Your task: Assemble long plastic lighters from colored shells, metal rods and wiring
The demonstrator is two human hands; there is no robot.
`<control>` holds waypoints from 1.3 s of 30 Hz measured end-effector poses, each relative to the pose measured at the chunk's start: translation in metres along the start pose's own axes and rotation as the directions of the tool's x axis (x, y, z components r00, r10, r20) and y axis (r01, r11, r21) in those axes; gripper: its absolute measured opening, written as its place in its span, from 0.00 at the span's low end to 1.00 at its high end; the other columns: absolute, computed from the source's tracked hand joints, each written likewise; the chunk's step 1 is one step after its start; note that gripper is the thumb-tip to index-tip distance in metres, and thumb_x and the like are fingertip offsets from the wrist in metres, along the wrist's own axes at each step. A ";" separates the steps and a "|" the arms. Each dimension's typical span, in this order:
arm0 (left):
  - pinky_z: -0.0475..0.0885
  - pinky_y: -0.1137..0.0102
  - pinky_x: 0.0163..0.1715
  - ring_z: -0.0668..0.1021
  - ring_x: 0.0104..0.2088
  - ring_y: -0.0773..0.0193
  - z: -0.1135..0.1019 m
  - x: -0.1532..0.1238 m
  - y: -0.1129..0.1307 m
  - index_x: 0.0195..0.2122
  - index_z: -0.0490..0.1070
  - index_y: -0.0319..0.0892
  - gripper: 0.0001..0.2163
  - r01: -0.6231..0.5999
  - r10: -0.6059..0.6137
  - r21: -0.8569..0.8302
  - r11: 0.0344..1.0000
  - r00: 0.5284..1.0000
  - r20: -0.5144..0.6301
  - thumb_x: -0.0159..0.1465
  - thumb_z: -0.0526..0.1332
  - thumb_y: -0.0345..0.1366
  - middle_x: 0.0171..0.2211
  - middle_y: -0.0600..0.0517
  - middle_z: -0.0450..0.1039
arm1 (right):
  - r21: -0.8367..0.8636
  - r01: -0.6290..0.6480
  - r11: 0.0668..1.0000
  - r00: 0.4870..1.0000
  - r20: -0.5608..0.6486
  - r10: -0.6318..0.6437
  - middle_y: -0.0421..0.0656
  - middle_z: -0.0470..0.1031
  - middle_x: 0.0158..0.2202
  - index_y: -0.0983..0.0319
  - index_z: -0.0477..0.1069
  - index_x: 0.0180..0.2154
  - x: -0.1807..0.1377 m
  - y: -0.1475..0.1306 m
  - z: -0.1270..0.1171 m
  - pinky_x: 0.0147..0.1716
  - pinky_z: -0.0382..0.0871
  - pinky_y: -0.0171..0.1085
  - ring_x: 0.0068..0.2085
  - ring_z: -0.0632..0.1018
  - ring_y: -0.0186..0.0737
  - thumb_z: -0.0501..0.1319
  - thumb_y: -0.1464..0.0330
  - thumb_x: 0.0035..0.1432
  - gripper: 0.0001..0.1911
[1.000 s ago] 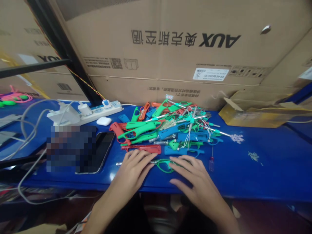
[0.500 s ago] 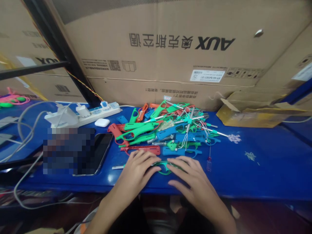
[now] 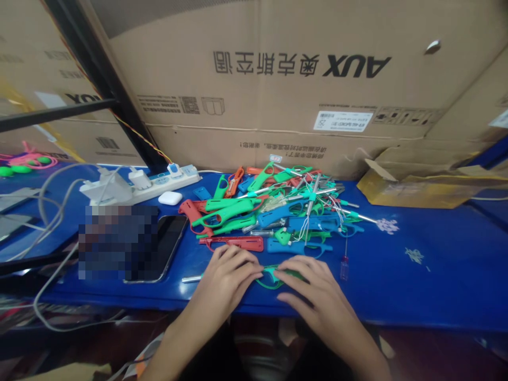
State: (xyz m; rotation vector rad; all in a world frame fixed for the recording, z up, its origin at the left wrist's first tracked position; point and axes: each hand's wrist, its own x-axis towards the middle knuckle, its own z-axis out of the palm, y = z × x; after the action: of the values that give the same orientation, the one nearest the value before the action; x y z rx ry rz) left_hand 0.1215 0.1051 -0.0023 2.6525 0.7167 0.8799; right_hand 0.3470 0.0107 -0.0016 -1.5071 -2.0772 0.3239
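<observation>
A green long-reach lighter (image 3: pixel 270 284) lies crosswise on the blue table near its front edge. Its metal tube sticks out to the left from under my left hand (image 3: pixel 230 275), whose thumb and fingertips are pressed together at the lighter's middle. My right hand (image 3: pixel 313 288) covers the handle end, fingertips resting on it and the thumb held lower and apart. Both palms hide much of the lighter. Just beyond my hands lie a red lighter shell (image 3: pixel 238 243) and a blue lighter shell (image 3: pixel 291 246). A small screwdriver (image 3: pixel 344 268) rests right of my right hand.
Behind is a pile of green, blue and red lighter parts (image 3: pixel 230 211) with metal tubes and wires. A phone (image 3: pixel 170 246), white earbud case (image 3: pixel 170 198) and power strip (image 3: pixel 166 186) are left. Small pale parts (image 3: pixel 387 226) and an open carton (image 3: pixel 416 188) are right.
My left thumb has come up against its fingers at the lighter. My right hand has barely moved. The whole view has shifted slightly.
</observation>
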 end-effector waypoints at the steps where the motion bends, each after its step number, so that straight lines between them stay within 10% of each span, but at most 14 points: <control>1: 0.61 0.63 0.47 0.74 0.43 0.61 0.000 0.000 0.001 0.44 0.76 0.45 0.05 -0.008 0.008 0.011 1.000 1.000 0.006 0.73 0.60 0.33 0.42 0.54 0.78 | 0.002 0.001 1.000 1.000 0.000 -0.001 0.35 0.77 0.56 0.43 0.69 0.61 0.000 0.001 0.000 0.56 0.64 0.46 0.59 0.72 0.44 0.65 0.64 0.68 0.22; 21: 0.61 0.61 0.50 0.75 0.43 0.59 0.004 -0.005 0.005 0.44 0.78 0.47 0.09 0.052 -0.050 0.063 0.997 0.998 -0.031 0.69 0.64 0.44 0.41 0.55 0.79 | 0.142 -0.110 0.984 0.983 -0.134 0.129 0.37 0.81 0.45 0.53 0.76 0.44 0.010 -0.002 0.001 0.49 0.64 0.43 0.49 0.78 0.43 0.60 0.69 0.72 0.07; 30: 0.62 0.61 0.49 0.76 0.43 0.59 0.005 -0.005 0.004 0.45 0.77 0.47 0.09 0.087 -0.086 0.045 0.995 0.996 -0.015 0.68 0.65 0.45 0.41 0.55 0.79 | 0.016 -0.040 0.999 0.970 -0.238 0.042 0.40 0.82 0.44 0.57 0.77 0.44 0.046 -0.006 0.002 0.46 0.70 0.40 0.45 0.81 0.40 0.58 0.71 0.71 0.09; 39: 0.62 0.60 0.49 0.75 0.43 0.57 0.004 -0.006 0.005 0.50 0.76 0.46 0.12 0.049 -0.048 0.086 0.995 0.999 -0.017 0.68 0.67 0.42 0.43 0.53 0.79 | -0.249 -0.042 0.968 0.995 -0.093 0.019 0.42 0.82 0.39 0.58 0.78 0.41 0.050 -0.005 0.006 0.38 0.71 0.40 0.40 0.81 0.43 0.57 0.74 0.70 0.11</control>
State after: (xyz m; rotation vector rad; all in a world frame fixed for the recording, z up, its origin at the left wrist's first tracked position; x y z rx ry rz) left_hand 0.1219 0.0973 -0.0069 2.6940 0.8380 0.8755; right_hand 0.3287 0.0567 0.0104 -1.6668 -2.0856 0.0024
